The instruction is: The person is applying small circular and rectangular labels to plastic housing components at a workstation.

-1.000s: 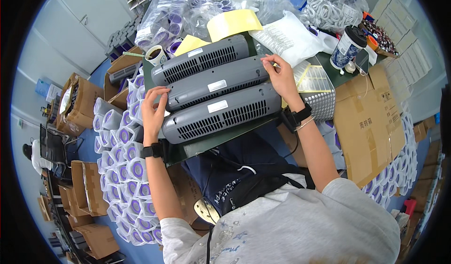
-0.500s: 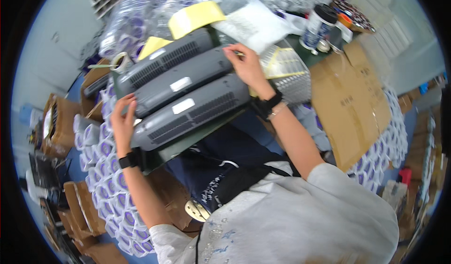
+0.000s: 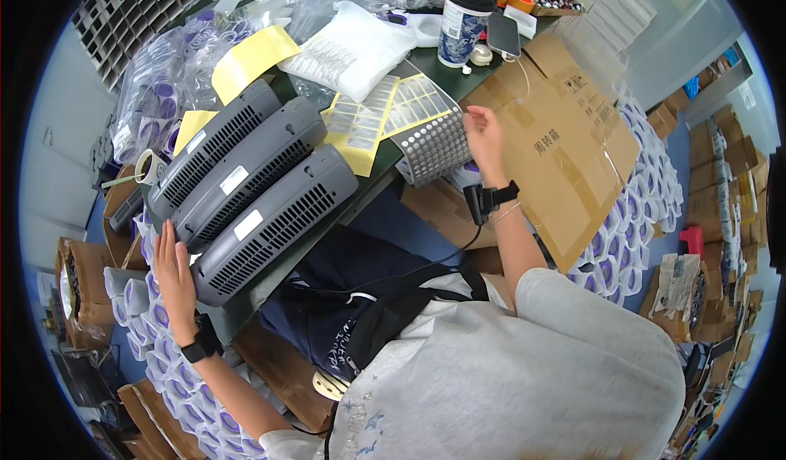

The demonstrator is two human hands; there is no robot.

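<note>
Three long grey plastic housings with slotted vents and white labels lie side by side at the left of the dark green table: a far one (image 3: pixel 219 142), a middle one (image 3: pixel 250 173) and a near one (image 3: pixel 282 229). My left hand (image 3: pixel 173 278) lies with straight fingers against the left ends of the middle and near housings. My right hand (image 3: pixel 486 145) is raised beside a curved sheet of round silver dots (image 3: pixel 438 147), its fingers loosely bent and nothing visible in them. Yellow-backed label sheets (image 3: pixel 360 124) rest between the housings and the dotted sheet.
A white plastic bag (image 3: pixel 352 50), a lidded cup (image 3: pixel 463 26) and a phone (image 3: pixel 503 34) stand along the table's back. A large flattened cardboard box (image 3: pixel 557 149) leans at the right. Many white-wrapped purple rolls (image 3: pixel 176 370) cover the floor on both sides.
My right hand has left the middle housing and moved right, to the dotted sheet. My left hand stays at the housings' left ends, its fingers straighter. The view has shifted.
</note>
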